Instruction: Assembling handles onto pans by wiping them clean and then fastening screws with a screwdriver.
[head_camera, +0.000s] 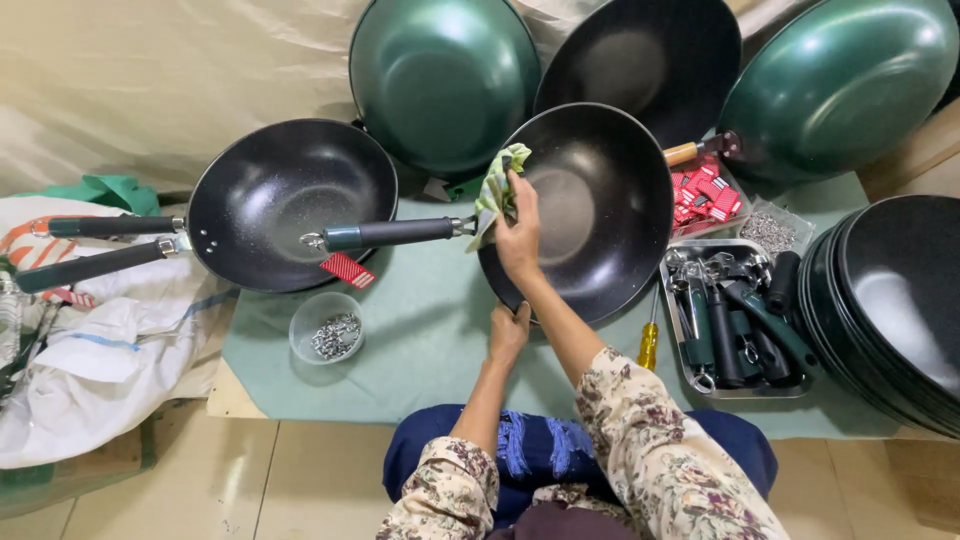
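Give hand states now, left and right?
Left hand: closed on the near rim of the black non-stick wok.
Right hand: holding green checked cloth.

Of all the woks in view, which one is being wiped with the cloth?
The black wok in the middle, directly before the person: the right hand presses a green cloth on its rim, the left hand steadies its near edge. The other woks lie untouched.

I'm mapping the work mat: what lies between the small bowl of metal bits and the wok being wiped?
In the head view, only bare green mat lies between the clear bowl and the wok; the left hand grips the wok's near rim.
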